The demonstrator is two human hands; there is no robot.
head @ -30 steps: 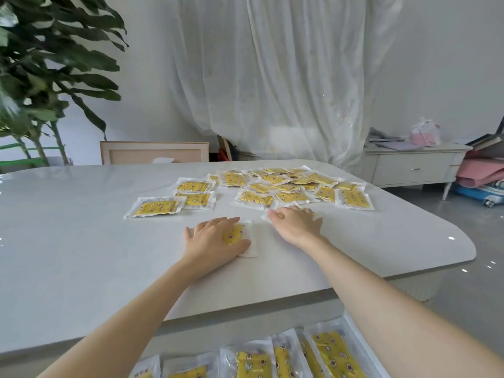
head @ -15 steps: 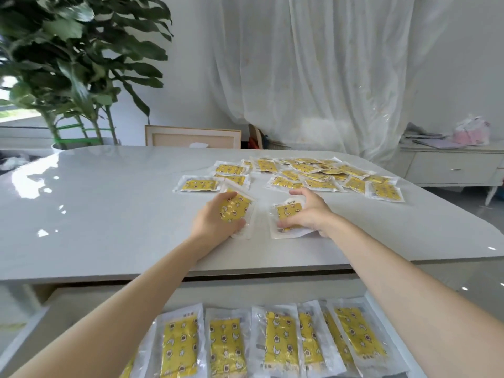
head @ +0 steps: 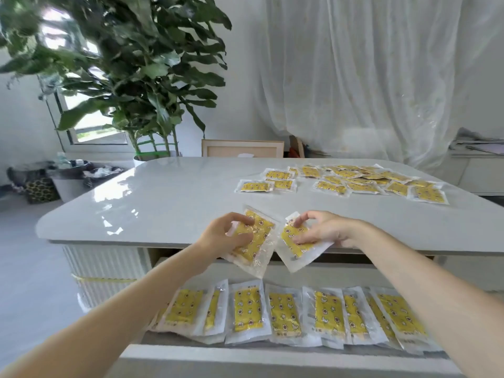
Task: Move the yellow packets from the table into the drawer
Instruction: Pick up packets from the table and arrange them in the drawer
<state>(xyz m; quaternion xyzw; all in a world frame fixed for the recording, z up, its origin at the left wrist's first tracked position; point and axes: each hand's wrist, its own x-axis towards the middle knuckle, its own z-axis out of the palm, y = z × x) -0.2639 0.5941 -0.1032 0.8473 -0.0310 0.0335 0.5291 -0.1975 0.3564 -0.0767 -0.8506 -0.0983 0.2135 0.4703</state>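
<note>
My left hand (head: 227, 237) grips a yellow packet in clear wrap (head: 256, 249), lifted at the table's front edge. My right hand (head: 320, 230) pinches a second yellow packet (head: 296, 248) beside it, tilted. Both packets hang over the gap above the open drawer (head: 272, 358). Inside the drawer lies a row of several yellow packets (head: 283, 312). Several more yellow packets (head: 346, 181) are spread over the far right of the white table (head: 163, 197).
A large leafy plant (head: 131, 77) stands behind the table's left corner, with a chair back (head: 242, 148) beyond the far edge. A white sideboard (head: 477, 170) is at the right. Bins and clutter (head: 54, 178) sit on the floor at the left.
Both hands have lifted their packets off the tabletop and drawn them back toward me over the table's front edge. The view has tilted down, showing more of the drawer.
</note>
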